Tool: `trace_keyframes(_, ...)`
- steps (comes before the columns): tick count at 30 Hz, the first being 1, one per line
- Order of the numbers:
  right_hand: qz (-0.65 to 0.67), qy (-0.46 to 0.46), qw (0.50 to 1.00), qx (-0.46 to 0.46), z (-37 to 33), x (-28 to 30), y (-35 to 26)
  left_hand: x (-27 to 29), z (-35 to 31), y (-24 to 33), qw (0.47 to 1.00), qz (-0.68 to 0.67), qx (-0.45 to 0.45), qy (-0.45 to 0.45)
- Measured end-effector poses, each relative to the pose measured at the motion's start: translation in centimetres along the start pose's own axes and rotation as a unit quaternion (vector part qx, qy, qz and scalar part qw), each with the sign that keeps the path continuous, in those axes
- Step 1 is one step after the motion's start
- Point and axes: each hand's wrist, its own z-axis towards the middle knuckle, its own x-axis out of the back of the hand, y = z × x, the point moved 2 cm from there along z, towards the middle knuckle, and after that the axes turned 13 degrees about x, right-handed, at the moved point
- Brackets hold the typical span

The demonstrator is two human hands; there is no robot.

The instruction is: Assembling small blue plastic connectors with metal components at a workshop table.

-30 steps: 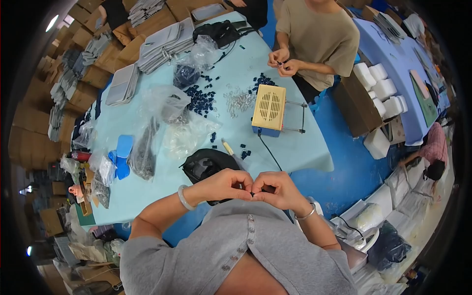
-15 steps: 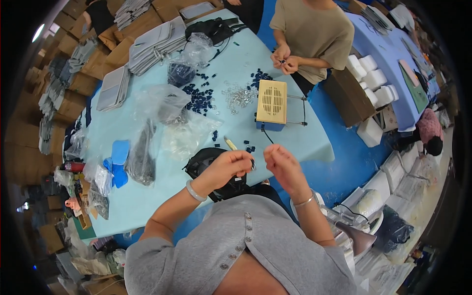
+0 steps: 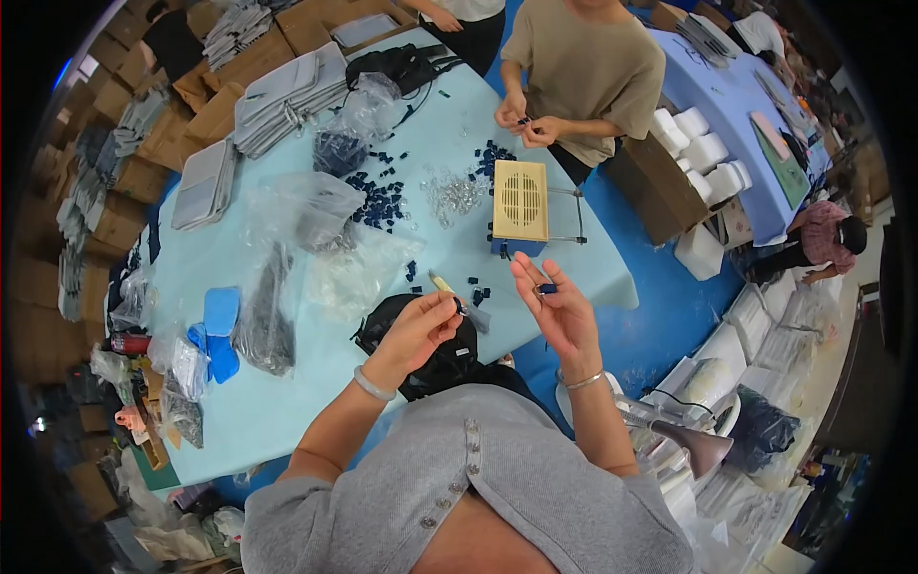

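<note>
My left hand (image 3: 421, 333) is closed, its thumb and fingertips pinching a small dark piece with a shiny edge (image 3: 461, 308), too small to name. Across from it, my right hand (image 3: 571, 320) is turned palm up. Its fingers are partly spread, and a small dark blue piece (image 3: 547, 289) is held at them. Below my left hand lies a black bag (image 3: 445, 368) at the table's near edge. A yellowish pen-like tool (image 3: 441, 283) and several loose dark blue pieces (image 3: 480, 294) lie just beyond the hands.
On the pale table (image 3: 287, 411) are a pile of dark blue pieces (image 3: 378, 201), small clear pieces (image 3: 453, 196), plastic bags (image 3: 311, 206), a beige-topped slotted box (image 3: 521, 201) and grey stacked panels (image 3: 206, 182). A co-worker (image 3: 583, 72) handles a small dark piece across the table.
My right hand has opened out and turned palm up, showing the dark blue piece. My left hand has moved slightly left and down, apart from the right.
</note>
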Motion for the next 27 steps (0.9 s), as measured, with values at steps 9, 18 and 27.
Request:
trace_keyframes(9,-0.161,-0.011,0.986,0.034,1.3,-0.1,0.4,0.9,-0.8,-0.7,1.0,-0.003,0.004,-0.001)
trace_keyframes(18,-0.223,-0.057,0.973,0.034,4.0,-1.6,1.1,1.6,-1.2,-1.0,1.0,-0.022,-0.012,-0.003)
trace_keyframes(27,-0.224,-0.108,0.967,0.056,5.0,-2.1,1.4,1.9,-1.6,-1.0,0.999,-0.033,-0.02,0.019)
